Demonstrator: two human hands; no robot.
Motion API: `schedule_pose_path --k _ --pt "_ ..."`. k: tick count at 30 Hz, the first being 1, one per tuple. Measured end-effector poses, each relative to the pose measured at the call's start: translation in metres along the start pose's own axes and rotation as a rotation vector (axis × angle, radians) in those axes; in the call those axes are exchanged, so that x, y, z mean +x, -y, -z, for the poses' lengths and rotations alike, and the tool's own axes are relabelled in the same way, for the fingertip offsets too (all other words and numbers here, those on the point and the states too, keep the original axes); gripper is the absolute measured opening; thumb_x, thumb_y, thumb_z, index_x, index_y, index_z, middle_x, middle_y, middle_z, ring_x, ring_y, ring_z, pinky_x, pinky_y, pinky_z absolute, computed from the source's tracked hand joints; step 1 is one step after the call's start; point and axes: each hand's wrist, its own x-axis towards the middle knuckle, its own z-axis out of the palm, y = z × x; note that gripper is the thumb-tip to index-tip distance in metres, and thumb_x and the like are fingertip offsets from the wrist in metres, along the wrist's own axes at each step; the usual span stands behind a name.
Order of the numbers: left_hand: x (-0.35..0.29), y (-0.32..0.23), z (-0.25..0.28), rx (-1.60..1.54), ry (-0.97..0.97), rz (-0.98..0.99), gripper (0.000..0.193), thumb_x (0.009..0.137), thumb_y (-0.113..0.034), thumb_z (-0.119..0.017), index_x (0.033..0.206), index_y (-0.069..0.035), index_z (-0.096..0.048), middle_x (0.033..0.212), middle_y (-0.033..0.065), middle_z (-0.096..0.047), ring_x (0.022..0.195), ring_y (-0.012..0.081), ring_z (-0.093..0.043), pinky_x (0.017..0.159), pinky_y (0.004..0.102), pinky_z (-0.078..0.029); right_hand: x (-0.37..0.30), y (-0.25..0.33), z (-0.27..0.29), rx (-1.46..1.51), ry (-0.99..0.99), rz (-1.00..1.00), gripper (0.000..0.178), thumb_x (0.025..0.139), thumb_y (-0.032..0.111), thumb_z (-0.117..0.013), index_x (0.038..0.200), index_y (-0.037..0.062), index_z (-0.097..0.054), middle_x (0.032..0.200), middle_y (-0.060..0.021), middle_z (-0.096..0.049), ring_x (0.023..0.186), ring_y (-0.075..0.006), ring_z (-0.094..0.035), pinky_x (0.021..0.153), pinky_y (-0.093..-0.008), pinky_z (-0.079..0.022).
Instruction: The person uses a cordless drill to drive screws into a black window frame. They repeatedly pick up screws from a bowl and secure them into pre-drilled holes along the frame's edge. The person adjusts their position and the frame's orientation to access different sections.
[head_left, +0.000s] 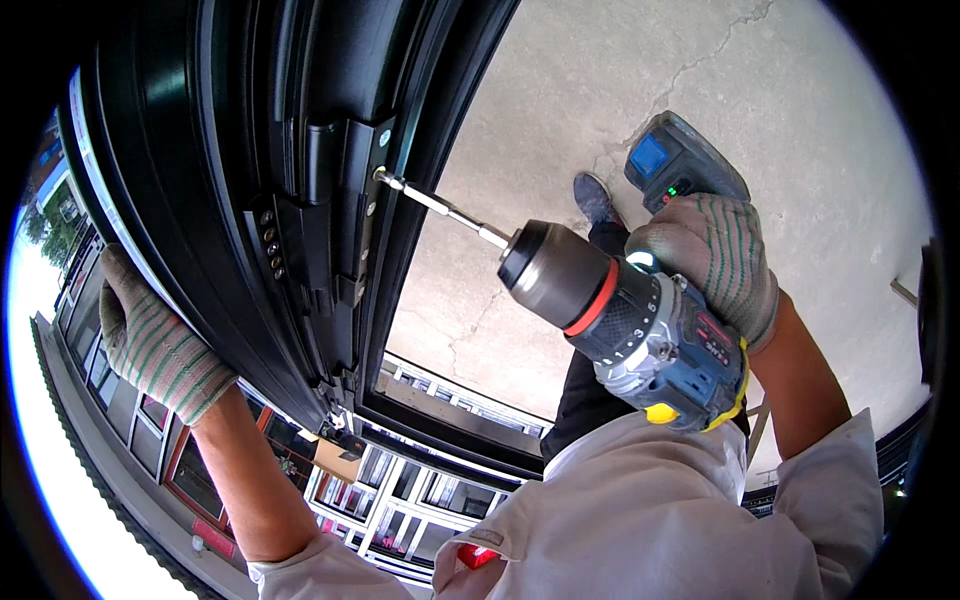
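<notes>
Black hinge (317,265): lies between the hands, leftward of the right and up and right of the left; long axis follows the door frame; rounded barrel, flat plates, smooth dark finish.
Silver bit (440,207): slim, straight rod, slanting up-left from the right hand's tool, crosswise to the hinge; tip appears to meet the plate at an upper screw (380,173).
Drill (640,330): blue-grey body, dark round chuck, orange-red ring, yellow trim; below and left of the right hand.
Right hand (712,258): wrapped round the drill's handle; knit glove, green stripes; the farther hand, reaching the hinge by the bit.
Left hand (160,345): matching glove, laid along the outer edge of the door (165,190); nearer the hinge; finger curl cannot be told.
Floor (540,120): pale, cracked concrete, beyond the right hand.
</notes>
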Motion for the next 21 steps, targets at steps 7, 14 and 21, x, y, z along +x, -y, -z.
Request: schedule_pose_path --k 7,14,21 --pt "-0.006 -0.002 -0.001 -0.024 -0.01 -0.027 0.047 0.094 -0.041 -0.063 0.118 -0.001 -0.064 0.097 0.0141 -0.072 0.077 0.0212 -0.071 0.065 0.0277 -0.061 0.001 -0.002 0.002 -0.177 -0.146 0.197 0.025 0.07 0.017 -0.076 0.091 0.0083 -0.066 0.079 -0.0106 -0.069 0.074 -0.0246 -0.069 0.073 -0.0375 -0.054" --pt "0.005 0.012 -0.002 -0.022 -0.031 -0.145 0.038 0.096 -0.036 -0.063 0.106 0.0 -0.071 0.088 0.0095 -0.072 0.074 0.0154 -0.065 0.07 0.0277 -0.052 0.003 -0.009 -0.006 -0.141 -0.163 0.228 0.035 0.067 0.021 -0.079 0.097 0.0089 -0.064 0.079 -0.0089 -0.065 0.075 -0.0243 -0.066 0.071 -0.0359 -0.052" --pt "0.01 0.014 -0.002 0.111 -0.05 -0.186 0.044 0.099 -0.039 -0.056 0.103 0.001 -0.072 0.086 0.0103 -0.073 0.074 0.0169 -0.063 0.074 0.0318 -0.048 -0.01 -0.001 -0.022 0.032 -0.259 0.214 0.052 0.067 0.032 -0.082 0.107 0.0066 -0.062 0.083 -0.0103 -0.065 0.077 -0.0258 -0.066 0.07 -0.0355 -0.053"
